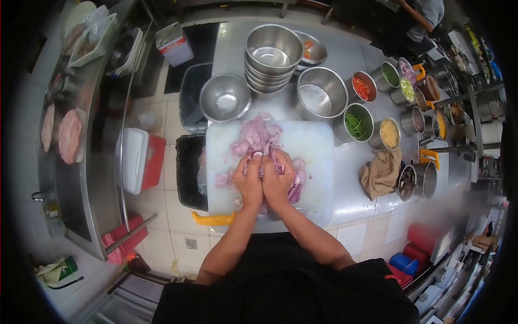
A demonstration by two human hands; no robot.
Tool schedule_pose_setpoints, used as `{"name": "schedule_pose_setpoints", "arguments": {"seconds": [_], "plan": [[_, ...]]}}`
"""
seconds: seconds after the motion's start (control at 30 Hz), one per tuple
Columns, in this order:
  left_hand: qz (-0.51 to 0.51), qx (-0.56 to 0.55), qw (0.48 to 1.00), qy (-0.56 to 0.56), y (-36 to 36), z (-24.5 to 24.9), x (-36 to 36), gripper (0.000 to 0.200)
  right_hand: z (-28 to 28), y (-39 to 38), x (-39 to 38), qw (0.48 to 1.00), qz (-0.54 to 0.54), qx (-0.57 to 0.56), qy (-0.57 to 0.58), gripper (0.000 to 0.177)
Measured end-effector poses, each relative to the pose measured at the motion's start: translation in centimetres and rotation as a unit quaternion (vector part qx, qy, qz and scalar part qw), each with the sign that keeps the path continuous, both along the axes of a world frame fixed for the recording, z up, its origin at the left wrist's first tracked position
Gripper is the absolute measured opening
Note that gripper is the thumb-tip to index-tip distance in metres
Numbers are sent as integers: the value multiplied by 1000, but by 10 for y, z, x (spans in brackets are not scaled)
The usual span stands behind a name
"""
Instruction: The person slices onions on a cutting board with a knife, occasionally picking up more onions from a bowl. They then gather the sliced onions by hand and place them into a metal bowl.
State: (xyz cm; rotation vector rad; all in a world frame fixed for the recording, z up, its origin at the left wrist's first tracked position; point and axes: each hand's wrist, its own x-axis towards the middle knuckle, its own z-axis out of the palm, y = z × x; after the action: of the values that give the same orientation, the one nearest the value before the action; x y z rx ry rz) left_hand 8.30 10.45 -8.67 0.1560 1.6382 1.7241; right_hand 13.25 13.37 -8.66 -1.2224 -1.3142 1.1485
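Note:
Both hands meet over the middle of a white cutting board (318,156). My left hand (249,181) and my right hand (278,181) press side by side, fingers curled round pieces of purple onion. Sliced onion (258,132) lies in a pile just beyond the fingertips, and more pieces spread on both sides of the hands. At the board's lower left edge, below my left hand, lies a knife with a yellow handle (213,218). Part of its blade is hidden by my forearms.
Beyond the board stand an empty steel bowl (225,98), stacked steel pots (274,49) and a wide pot (322,93). To the right are containers of green beans (354,124) and yellow strips (389,134), and a brown cloth (381,174). Another person (423,19) stands at the upper right.

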Motion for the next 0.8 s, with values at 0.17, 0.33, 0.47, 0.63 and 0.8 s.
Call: {"name": "schedule_pose_setpoints", "arguments": {"seconds": [0.17,0.33,0.47,0.63,0.8], "plan": [[11,54,998,20,10,27,12,28,28,8,10,998,-24,50,4,15],[-29,129,985,115,76,77,14,26,83,71,17,990,-59,120,35,18],[-36,212,969,125,166,95,25,26,95,160,23,974,-95,190,75,17],[-34,216,964,152,248,44,39,32,35,246,38,979,-119,116,116,22],[-74,110,967,218,264,10,41,32,8,253,54,990,-110,-77,-51,36]]}}
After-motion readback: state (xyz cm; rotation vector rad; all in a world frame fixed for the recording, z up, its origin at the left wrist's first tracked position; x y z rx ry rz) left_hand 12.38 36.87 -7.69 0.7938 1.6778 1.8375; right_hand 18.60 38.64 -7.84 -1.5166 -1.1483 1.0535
